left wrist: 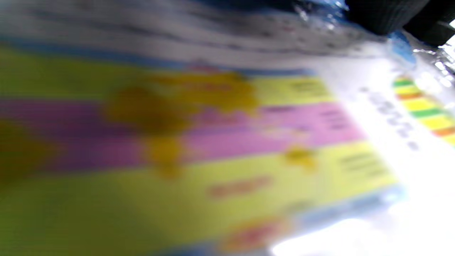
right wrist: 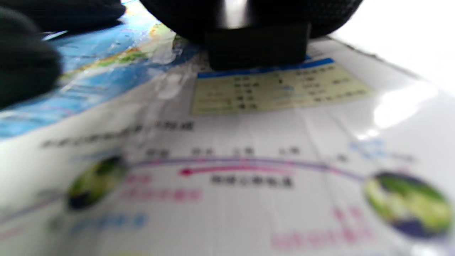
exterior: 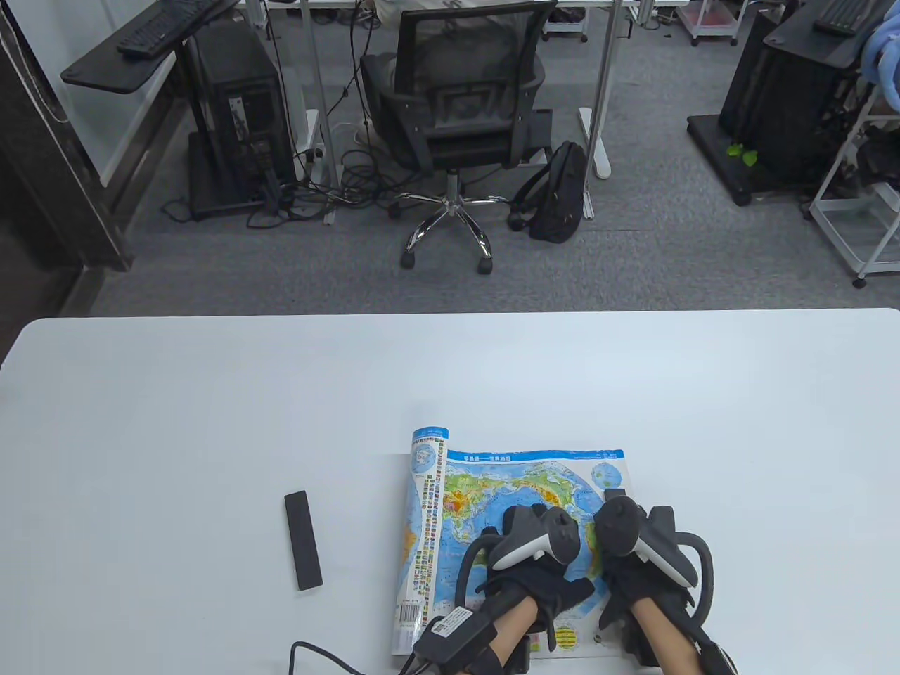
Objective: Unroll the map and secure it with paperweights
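White counter (exterior: 211,394) is carrying the map (exterior: 492,492), its left edge curling in a roll. Left hand (exterior: 538,583) and right hand (exterior: 636,562) are pressing it; finger posture cannot be told. Black paperweight (exterior: 303,540) is lying left of it, apart.

We counted one glossy printed world map (exterior: 492,492), partly unrolled, with a single curled roll at its left edge, beyond the left fingertips. We counted two hands in black sensor gloves, the left hand (exterior: 538,587) and the right hand (exterior: 643,587), each carrying one tracker. We saw one flat black rectangular paperweight bar (exterior: 303,540) well left of the left fingers, and one dark block (right wrist: 257,46) just under the right fingers.
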The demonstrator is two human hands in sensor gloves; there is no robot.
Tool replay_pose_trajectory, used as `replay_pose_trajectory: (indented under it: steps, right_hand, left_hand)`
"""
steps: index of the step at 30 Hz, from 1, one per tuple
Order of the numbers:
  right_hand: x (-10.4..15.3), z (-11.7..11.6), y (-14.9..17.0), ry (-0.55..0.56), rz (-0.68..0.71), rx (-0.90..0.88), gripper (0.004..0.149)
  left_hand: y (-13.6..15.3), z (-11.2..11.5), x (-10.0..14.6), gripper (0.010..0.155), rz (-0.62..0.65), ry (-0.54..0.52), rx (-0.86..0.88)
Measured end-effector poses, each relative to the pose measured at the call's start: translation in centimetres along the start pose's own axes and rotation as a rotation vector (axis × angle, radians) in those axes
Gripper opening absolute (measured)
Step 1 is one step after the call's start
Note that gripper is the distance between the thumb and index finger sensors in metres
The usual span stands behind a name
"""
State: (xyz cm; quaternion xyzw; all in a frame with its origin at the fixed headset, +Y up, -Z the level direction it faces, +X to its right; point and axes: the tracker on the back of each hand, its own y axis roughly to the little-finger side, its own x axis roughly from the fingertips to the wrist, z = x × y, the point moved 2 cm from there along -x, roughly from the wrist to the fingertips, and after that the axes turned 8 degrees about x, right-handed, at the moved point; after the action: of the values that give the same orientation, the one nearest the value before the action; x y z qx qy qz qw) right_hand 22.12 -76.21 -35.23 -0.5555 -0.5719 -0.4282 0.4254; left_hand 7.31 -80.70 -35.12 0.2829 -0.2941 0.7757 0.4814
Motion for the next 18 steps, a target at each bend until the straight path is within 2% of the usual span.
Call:
replay_pose_trajectory:
  steps: [5,13,15,18]
  right_hand:
    - [0.0,0.0,-0.1,-0.006,-0.003,0.009,0.051]
    - [-0.1,0.0,0.0,-0.013,-0.003,0.007,0.051]
    - [-0.1,0.0,0.0,-0.015,-0.003,0.006,0.051]
    - [-0.1,-0.1,-0.1,-0.016,-0.003,0.01,0.051]
  left_hand:
    - [3.8,-0.5,1.5,0.086,-0.052,-0.02,0.008]
    - [13.1,-1.9,5.7,0.086,-0.194,-0.032,0.077]
    - [14.9,-2.2,6.7,0.085,-0.221,-0.042,0.09]
    - [17.2,-2.5,7.8,0.091,-0.247,-0.065,0.127]
